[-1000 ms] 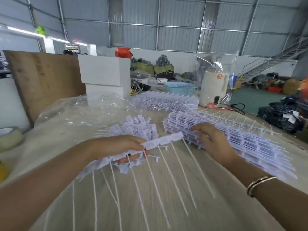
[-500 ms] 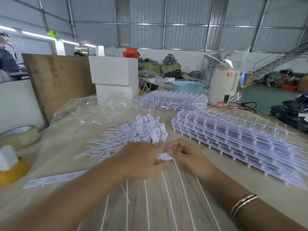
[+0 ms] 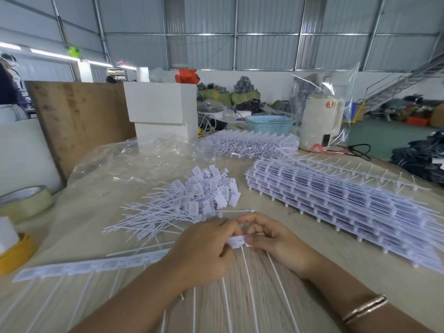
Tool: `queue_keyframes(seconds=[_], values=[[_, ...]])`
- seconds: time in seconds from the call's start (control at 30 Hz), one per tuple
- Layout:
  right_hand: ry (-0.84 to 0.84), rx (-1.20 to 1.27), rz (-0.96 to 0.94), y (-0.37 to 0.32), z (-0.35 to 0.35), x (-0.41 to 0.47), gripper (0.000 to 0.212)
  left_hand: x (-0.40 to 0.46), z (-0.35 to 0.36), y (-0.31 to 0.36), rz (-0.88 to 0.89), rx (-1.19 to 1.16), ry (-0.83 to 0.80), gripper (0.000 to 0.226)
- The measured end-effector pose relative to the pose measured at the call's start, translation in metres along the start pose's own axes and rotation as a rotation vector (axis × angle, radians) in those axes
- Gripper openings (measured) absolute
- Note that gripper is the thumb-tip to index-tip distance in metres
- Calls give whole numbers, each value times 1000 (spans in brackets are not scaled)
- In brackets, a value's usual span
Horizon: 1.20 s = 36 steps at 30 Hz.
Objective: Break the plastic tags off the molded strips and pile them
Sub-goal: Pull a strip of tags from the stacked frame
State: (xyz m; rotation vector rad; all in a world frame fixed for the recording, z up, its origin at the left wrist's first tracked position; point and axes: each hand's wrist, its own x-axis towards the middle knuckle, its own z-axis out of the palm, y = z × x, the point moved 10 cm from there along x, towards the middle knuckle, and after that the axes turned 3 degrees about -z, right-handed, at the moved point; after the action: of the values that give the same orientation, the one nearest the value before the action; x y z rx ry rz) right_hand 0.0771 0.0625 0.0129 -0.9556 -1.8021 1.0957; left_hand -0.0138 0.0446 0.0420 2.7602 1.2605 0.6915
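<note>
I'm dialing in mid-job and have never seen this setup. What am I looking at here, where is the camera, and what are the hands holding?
There is no machine: a person works with bare hands, and the one camera sits on their head, looking forward and down. The left hand and right hand meet at the middle of the table, both pinching a white molded strip at one tag; the strip runs off to the left, its thin tails pointing toward the person. Just beyond the hands lies the pile of loose tags. To the right is a stack of unbroken strips, with another bundle behind. Tape rolls sit at the left edge.
</note>
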Motion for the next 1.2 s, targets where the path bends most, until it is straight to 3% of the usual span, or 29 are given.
queue_keyframes(seconds=[0.07, 0.23, 0.43, 0.57, 0.77, 0.9, 1.03, 1.2], values=[[18, 17, 5, 0, -3, 0, 28, -2, 2, -3, 14, 5, -30, 33], [-3, -76, 38, 1, -1, 1, 26, 1, 1, -3, -6, 72, 22, 19], [-11, -210, 95, 9, 3, 3, 16, 1, 0, -10, -18, 112, 49, 25], [74, -341, 62, 5, -6, 1, 29, 0, 1, -11, -41, 117, 53, 29], [47, -98, -31, -5, -5, -4, 16, 1, 2, -9, -33, 89, 37, 30], [98, -122, -99, -13, -8, -2, 15, 3, -4, -10, -62, -90, 26, 35], [123, -90, -164, -20, -7, -1, 19, 3, -7, -12, -80, -361, 32, 20], [155, 72, -115, -14, -18, -4, 23, 2, -14, -25, -145, -675, 64, 18]])
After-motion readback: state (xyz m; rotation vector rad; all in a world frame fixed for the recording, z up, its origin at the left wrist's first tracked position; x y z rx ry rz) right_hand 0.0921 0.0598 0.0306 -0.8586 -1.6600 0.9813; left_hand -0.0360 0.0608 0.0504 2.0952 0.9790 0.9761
